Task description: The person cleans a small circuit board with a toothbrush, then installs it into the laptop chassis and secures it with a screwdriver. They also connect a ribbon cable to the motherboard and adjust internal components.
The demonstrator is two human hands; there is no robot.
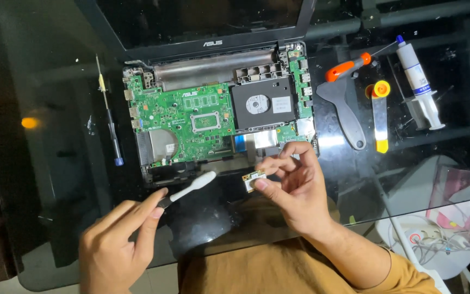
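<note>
1. The glass table (55, 218) carries everything, and its dark top lets pale parts stand out against it.
2. An opened laptop (218, 81) lies flat with its lid folded back and its cover off, so the green motherboard (180, 117) faces straight up within reach of both hands. The black hard drive (262, 103) sits in its bay to the right of the board.
3. Tools are parked well apart from the work on either side: a thin screwdriver (110, 117) to the left, and to the right a grey pry tool with an orange grip (346, 103), a yellow-tipped spudger (380, 117) and a syringe of white paste (420, 84).
4. The right hand (295, 188) hovers just in front of the laptop's near edge, thumb and fingertips clamped on the edges of a small wireless card (254, 179), tilted so its face meets the brush.
5. The left hand (118, 239) has thumb and forefinger closed on the handle of a white-tipped brush (191, 188), held like a pen, with its tip near the card but not touching it.
</note>
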